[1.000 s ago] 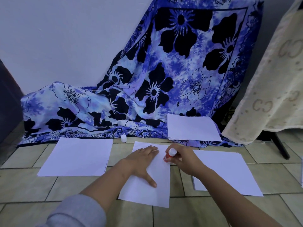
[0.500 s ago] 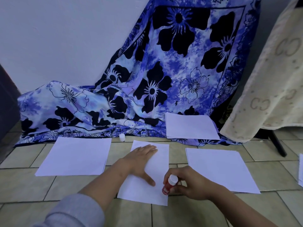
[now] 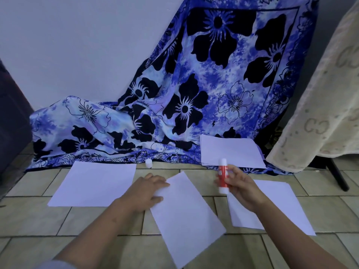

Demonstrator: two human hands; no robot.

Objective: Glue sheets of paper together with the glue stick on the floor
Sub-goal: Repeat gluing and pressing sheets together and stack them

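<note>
A white sheet of paper [image 3: 186, 218] lies skewed on the tiled floor in front of me. My left hand [image 3: 144, 192] grips its upper left edge, fingers curled over it. My right hand [image 3: 240, 186] holds a red and white glue stick [image 3: 222, 176] upright above the floor, clear of the paper. The white cap [image 3: 148, 163] of the glue stick stands by the cloth's edge. A second sheet [image 3: 93, 184] lies to the left and a third sheet [image 3: 279, 206] to the right, partly under my right arm.
A stack of white paper [image 3: 231, 152] rests on the blue flowered cloth [image 3: 194, 94] draped against the wall. A cream blanket [image 3: 326, 103] hangs at right over a dark stand leg [image 3: 337, 176]. A dark object [image 3: 11, 123] stands at far left.
My right hand lifted the glue stick off the middle sheet's lower right edge and raised it upright. My left hand went from flat on the sheet to gripping its edge, and the sheet turned askew.
</note>
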